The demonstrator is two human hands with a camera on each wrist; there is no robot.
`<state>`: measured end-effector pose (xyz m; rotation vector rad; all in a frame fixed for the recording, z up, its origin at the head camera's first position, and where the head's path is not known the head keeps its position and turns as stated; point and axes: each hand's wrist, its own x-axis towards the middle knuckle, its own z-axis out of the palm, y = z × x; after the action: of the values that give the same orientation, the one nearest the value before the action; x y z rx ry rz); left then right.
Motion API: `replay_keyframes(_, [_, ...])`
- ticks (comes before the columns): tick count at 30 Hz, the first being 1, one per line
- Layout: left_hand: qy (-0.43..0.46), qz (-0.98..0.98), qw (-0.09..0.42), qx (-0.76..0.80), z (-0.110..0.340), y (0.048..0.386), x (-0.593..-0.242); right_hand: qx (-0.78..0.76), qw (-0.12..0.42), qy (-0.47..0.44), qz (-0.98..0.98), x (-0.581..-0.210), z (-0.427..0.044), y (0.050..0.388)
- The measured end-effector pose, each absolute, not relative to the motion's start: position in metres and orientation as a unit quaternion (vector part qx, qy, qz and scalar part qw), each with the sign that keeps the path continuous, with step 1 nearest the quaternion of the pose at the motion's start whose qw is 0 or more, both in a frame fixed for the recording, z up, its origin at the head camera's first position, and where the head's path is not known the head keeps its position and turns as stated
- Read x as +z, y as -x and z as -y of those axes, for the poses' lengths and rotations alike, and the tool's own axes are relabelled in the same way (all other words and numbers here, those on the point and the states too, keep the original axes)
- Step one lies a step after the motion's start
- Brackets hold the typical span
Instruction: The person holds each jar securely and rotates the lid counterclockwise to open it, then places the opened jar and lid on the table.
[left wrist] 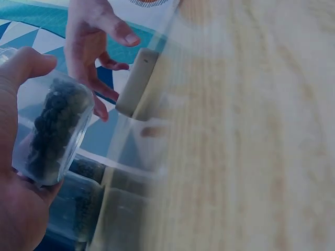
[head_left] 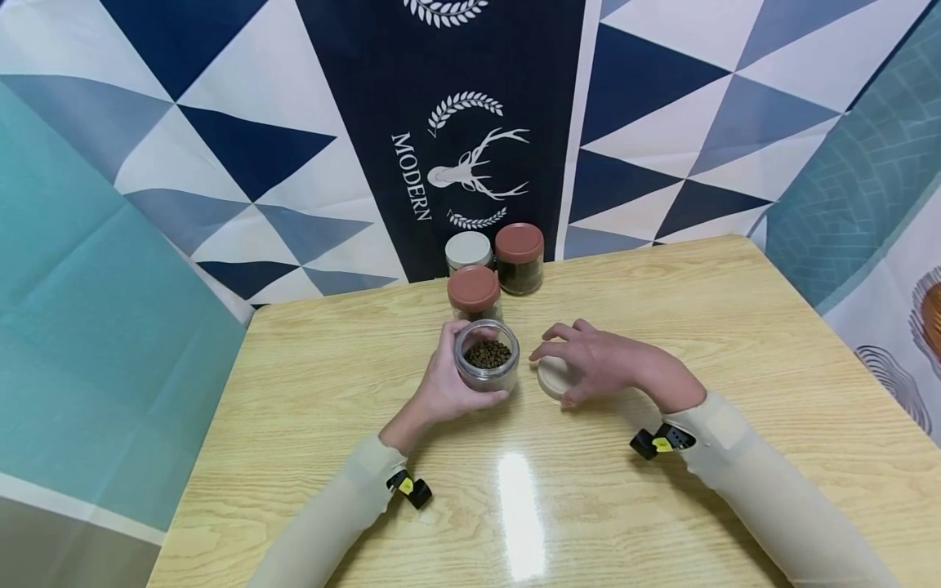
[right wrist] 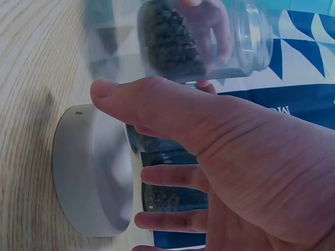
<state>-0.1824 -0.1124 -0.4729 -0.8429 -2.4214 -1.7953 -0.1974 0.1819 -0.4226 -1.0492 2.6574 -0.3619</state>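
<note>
My left hand (head_left: pixel 444 390) grips the open jar (head_left: pixel 488 383) of brown pellets (head_left: pixel 488 354); right of that jar, my right hand (head_left: pixel 604 363) spreads its fingers over a loose lid (head_left: pixel 554 376); I judge uncapping done, recapping not; behind the jar stand three capped jars (head_left: pixel 474 289)

Head view bright and evenly lit, elongated white glare on the wooden tabletop (head_left: pixel 331 367), soft shadows beside both sleeves (head_left: pixel 779 498), glints on the clear jar (head_left: pixel 494 379), wrist views dimmer, bluish and low in contrast, left-wrist tabletop blurred, hazy ghosting at right-wrist upper left.
</note>
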Motion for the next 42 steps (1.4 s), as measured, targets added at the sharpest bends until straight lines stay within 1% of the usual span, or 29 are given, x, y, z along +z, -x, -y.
replay_keyframes(13, [0.27,0.779,-0.047,-0.563,0.114,0.182,-0.486,-0.125,0.133,0.36,-0.915,-0.424,-0.181,0.197])
replay_keyframes(34, [0.25,0.788,-0.078,-0.558,0.115,0.184,-0.491,-0.126,0.131,0.355,-0.917,-0.42,-0.18,0.197])
replay_keyframes(42, [0.258,0.787,-0.095,-0.552,0.112,0.184,-0.492,-0.128,0.127,0.357,-0.917,-0.418,-0.18,0.197])
